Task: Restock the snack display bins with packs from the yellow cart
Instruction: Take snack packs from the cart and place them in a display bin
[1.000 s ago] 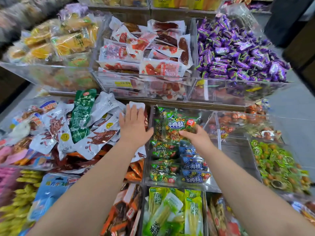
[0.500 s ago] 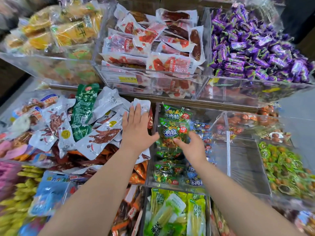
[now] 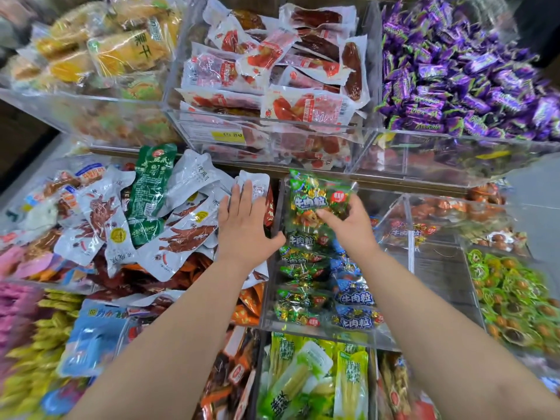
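Pack of green-wrapped snacks [image 3: 315, 197] was pinched at its lower edge by the right hand [image 3: 353, 230], above the clear bin's [image 3: 268, 298] far end. Left hand [image 3: 246, 230] lay flat, fingers straight, on white packs [image 3: 189, 180].

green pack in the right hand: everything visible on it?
The green pack is a glossy film bag, green-edged with a blue band of white characters and a red badge; small wrapped pieces show through. The right hand pinches its lower right part, thumb on the front. It faces the camera, label upright, slightly blurred, at the far end of the clear bin, above a row of like packs.
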Tool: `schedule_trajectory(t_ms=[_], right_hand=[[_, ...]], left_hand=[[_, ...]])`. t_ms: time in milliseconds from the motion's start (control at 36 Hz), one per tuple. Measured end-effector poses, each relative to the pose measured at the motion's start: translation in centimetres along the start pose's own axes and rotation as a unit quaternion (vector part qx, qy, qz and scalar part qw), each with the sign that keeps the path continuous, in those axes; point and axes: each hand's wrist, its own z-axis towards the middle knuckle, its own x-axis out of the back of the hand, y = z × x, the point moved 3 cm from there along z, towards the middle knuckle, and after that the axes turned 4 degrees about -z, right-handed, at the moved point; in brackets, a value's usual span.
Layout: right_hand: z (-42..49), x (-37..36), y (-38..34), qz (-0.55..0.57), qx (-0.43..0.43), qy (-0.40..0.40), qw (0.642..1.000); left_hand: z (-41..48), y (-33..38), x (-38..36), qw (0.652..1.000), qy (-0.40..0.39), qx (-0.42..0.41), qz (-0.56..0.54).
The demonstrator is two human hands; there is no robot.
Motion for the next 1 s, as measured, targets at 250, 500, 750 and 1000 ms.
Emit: schedule_trajectory(t_ms=[250, 500, 750, 1000], right_hand=[[-0.1, -2.1, 1.3, -0.026, -0.021, 0.036, 0.999], [-0.4, -2.3, 1.5, -0.002, -0.035, 0.019, 0.999], [2.9, -2.8, 1.1, -0.027, -0.107, -0.037, 0.993], [1.1, -2.4, 1.7, 0.02, -0.1, 0.061, 0.993]], left_hand=[[0.0, 0.0, 0.0, 1.0, 0.007, 0.003, -0.005], [0.0, 0.1, 0.0, 1.0, 0.011, 0.005, -0.005], [0.0, 0.2, -0.1, 1.0, 0.012, 0.005, -0.006], [0.0, 0.0, -0.4, 1.0, 0.013, 0.007, -0.009]])
